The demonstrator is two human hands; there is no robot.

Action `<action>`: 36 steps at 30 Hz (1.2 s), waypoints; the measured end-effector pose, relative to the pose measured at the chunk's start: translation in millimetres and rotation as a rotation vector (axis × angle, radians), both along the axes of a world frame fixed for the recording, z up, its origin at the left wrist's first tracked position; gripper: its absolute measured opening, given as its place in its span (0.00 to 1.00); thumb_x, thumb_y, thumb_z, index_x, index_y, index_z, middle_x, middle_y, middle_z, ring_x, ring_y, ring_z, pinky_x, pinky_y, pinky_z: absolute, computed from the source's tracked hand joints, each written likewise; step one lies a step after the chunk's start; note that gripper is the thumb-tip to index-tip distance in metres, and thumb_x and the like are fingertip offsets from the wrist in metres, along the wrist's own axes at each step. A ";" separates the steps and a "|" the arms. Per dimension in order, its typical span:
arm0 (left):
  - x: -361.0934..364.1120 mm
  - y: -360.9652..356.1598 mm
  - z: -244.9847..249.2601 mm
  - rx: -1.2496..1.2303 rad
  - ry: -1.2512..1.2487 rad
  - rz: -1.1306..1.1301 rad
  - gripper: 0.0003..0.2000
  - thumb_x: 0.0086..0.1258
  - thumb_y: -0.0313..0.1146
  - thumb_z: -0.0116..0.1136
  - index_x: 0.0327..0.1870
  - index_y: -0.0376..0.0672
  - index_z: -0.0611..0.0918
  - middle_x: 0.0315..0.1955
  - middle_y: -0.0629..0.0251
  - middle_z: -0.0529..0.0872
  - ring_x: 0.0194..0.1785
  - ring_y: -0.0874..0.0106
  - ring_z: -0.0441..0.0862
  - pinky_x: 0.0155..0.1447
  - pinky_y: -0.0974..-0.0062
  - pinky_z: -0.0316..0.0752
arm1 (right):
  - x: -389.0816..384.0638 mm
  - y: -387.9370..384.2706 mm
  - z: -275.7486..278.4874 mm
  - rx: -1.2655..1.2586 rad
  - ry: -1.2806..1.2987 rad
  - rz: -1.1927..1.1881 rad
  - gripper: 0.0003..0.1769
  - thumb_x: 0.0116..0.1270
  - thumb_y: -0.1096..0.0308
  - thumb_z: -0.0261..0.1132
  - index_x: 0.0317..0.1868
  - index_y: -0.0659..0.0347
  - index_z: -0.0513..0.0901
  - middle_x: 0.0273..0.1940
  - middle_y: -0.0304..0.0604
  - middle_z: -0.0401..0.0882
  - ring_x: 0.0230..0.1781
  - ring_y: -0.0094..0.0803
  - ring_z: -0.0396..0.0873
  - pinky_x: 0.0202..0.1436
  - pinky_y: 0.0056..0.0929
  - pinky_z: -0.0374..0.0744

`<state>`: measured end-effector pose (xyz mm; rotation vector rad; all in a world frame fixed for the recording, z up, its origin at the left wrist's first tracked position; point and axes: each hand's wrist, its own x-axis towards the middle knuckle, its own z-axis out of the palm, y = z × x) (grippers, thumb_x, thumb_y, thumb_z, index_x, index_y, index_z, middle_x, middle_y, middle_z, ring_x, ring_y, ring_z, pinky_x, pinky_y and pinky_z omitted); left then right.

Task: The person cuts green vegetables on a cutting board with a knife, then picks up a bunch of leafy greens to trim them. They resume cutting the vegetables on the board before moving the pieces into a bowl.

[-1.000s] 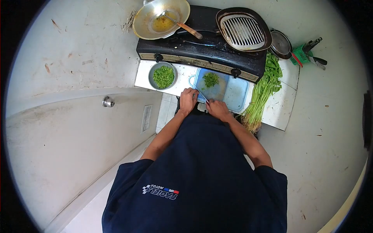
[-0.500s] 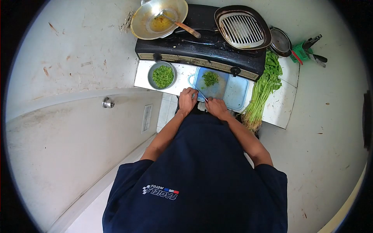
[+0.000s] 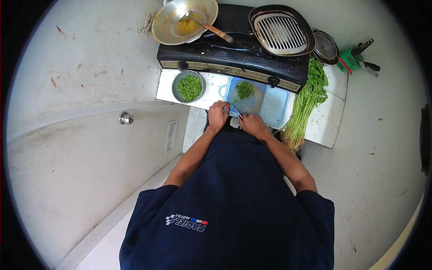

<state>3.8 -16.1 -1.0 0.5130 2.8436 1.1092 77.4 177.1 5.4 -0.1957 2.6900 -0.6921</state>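
Observation:
My right hand (image 3: 253, 124) is closed around the handle of a knife (image 3: 234, 109), whose blade points up and left over the near edge of a blue cutting board (image 3: 274, 105). At the board's near left corner is my left hand (image 3: 218, 114), its fingers curled close to the blade tip; what they hold, if anything, is too small to make out. A small heap of chopped greens (image 3: 244, 90) lies on the board. To the left, a grey bowl (image 3: 174, 92) holds more chopped greens.
Behind the board stands a black stove (image 3: 225, 56) bearing a wok (image 3: 162, 28) with a ladle and a grill pan (image 3: 310, 38). Long leafy greens (image 3: 302, 108) lie on the right. Farther right are a lidded pan (image 3: 325, 46) and a green basket (image 3: 348, 60) of utensils.
The whole view has shifted very slightly. Both hands, the knife and the heap of greens keep nearly the same places.

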 end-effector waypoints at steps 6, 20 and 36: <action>0.6 -0.3 -2.3 0.045 0.052 -0.009 0.03 0.64 0.25 0.66 0.36 0.41 0.90 0.33 0.56 0.88 0.40 0.53 0.86 0.47 0.57 0.81 | -5.0 -2.2 1.9 -0.006 -0.005 0.008 0.22 0.80 0.56 0.55 0.42 0.69 0.84 0.33 0.60 0.89 0.34 0.57 0.89 0.40 0.54 0.86; 4.3 -2.9 -3.7 0.021 0.057 -0.001 0.04 0.65 0.27 0.68 0.37 0.41 0.91 0.35 0.58 0.90 0.40 0.56 0.87 0.47 0.58 0.81 | -0.1 1.4 -4.2 -0.013 -0.011 -0.014 0.21 0.77 0.55 0.60 0.44 0.70 0.83 0.31 0.61 0.88 0.33 0.60 0.88 0.39 0.55 0.85; 3.9 -2.9 -2.0 0.009 -0.043 0.021 0.05 0.68 0.28 0.65 0.40 0.40 0.90 0.34 0.55 0.90 0.36 0.59 0.86 0.45 0.62 0.80 | -5.1 0.9 3.8 0.005 0.002 0.023 0.20 0.77 0.58 0.58 0.41 0.68 0.84 0.34 0.61 0.89 0.36 0.57 0.90 0.42 0.53 0.86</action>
